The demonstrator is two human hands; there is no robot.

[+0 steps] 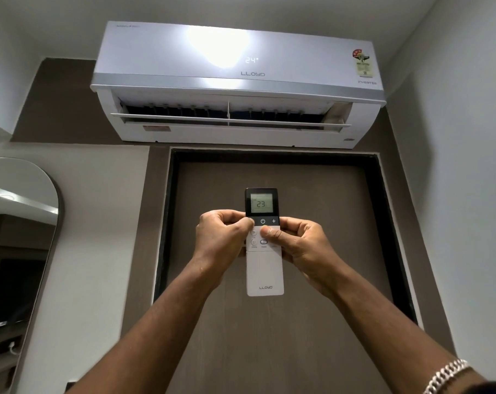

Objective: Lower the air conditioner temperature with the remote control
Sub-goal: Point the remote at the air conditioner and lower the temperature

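Remote upright between hands, left hand, right hand.

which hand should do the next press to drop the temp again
Left. The left hand has its thumb on the remote left of the power button; the right hand just grips its right side.

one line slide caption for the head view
Both hands, left hand and right hand, hold remote reading 23 below air conditioner showing 24.
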